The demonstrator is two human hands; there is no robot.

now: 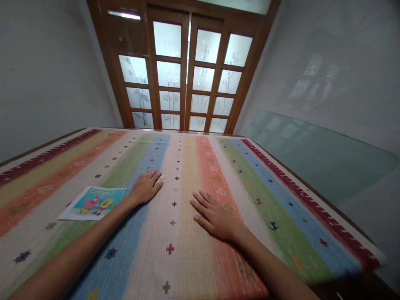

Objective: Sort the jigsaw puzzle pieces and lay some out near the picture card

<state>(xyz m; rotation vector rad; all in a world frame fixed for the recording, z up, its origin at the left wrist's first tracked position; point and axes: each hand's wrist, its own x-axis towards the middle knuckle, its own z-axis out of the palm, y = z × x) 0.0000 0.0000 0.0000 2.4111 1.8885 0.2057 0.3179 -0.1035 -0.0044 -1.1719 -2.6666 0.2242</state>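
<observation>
Beyond both hands, a brown wooden double door with patterned glass panes is standing. Beneath both hands, a multicoloured striped cloth is covering the table, its stripes running forward, away from the wearer. To the left of the left hand, a rectangular white-bordered sheet with a turquoise cartoon picture is lying flat; its long axis is running sideways, roughly across the stripes, and its near right corner is disappearing behind the left forearm, whether touching it or not being unclear. The left hand is reaching farther forward than the right, resting palm down with fingers extended and slightly spread. The right hand is lying palm down to its right and nearer the wearer, fingers extended, thumb slightly apart, showing nothing in its hold. Smallest, a cluster of flat cream-coloured pieces is peeping out under and beside the left fingers, which are partly hiding its number and long axis; it is lying forward and left of the right hand, the left being nearer.
</observation>
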